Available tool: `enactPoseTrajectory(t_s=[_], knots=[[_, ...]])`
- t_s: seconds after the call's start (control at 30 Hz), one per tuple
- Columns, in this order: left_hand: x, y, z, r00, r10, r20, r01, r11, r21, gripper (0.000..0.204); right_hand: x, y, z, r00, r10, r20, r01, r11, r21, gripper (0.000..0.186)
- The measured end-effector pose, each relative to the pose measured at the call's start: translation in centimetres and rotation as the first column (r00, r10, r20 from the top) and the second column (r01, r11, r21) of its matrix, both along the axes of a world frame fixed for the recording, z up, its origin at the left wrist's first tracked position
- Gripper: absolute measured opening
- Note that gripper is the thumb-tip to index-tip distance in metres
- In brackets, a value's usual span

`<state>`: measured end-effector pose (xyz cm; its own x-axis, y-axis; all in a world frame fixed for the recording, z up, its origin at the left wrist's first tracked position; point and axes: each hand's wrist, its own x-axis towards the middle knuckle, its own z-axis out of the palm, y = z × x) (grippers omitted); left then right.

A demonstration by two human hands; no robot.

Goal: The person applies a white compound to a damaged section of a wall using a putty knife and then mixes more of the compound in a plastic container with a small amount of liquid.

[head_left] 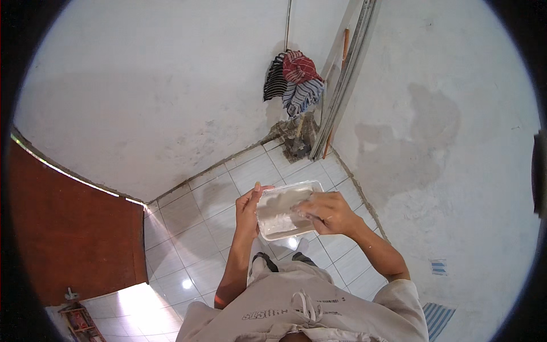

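A white rectangular plastic tub [289, 234] is held in front of my body, above the tiled floor. My left hand [247, 210] grips its left side, with the thumb up along the rim and the other fingers behind or below it. Whitish wet paste [279, 221] coats the bottom of the tub. My right hand [329, 213] reaches over the right rim into the tub. Its fingers are bent together and smeared with white; whatever they pinch is hidden by the hand.
White walls meet at a corner ahead, where long metal bars [345, 77] lean. Beside them hangs a bundle of striped cloths [296, 80], above a broken, dirty patch [296, 142]. A brown door panel [80, 222] stands at the left. A damp stain [410, 142] marks the right wall.
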<state>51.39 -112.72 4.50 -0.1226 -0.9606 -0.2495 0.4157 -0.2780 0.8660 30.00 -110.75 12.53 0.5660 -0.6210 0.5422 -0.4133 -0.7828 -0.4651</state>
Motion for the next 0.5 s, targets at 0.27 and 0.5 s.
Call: enactPoseTrajectory(t_s=[0.27, 0.5], knots=[[-0.4, 0.1, 0.7, 0.997, 0.004, -0.078, -0.006, 1.0, -0.028, 0.046, 0.4, -1.4, 0.0, 0.999, -0.04, 0.013, 0.041, 0.996, -0.085, 0.038], [0.0, 0.3, 0.7, 0.998, 0.029, -0.051, -0.03, 1.0, -0.01, 0.046, 0.3, -1.8, -0.4, 0.993, -0.092, -0.071, 0.082, 0.988, -0.127, 0.045]])
